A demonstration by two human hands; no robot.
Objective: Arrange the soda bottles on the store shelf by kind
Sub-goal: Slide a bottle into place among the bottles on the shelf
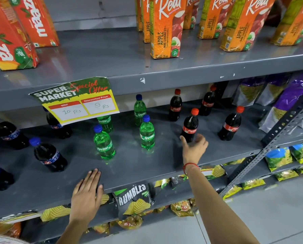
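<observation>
On the grey middle shelf point(129, 166) stand three groups of small bottles. Several dark bottles with blue caps point(48, 155) are at the left. Several green Sprite bottles point(104, 144) stand in the middle. Several red-capped Coca-Cola bottles point(231, 124) are at the right. My right hand point(193, 148) wraps around the base of the front Coca-Cola bottle point(190, 125), thumb on its left and fingers on its right; the bottle stands upright on the shelf. My left hand point(86, 192) lies flat, fingers apart, on the shelf's front edge and holds nothing.
A price sign point(76, 99) hangs from the upper shelf edge and hides part of a Sprite bottle. Juice cartons point(164, 29) stand on the upper shelf. Purple bags point(286, 97) sit right of the Coca-Cola bottles. Chip packets point(133, 198) fill the shelf below. A slanted metal brace point(279, 127) crosses at the right.
</observation>
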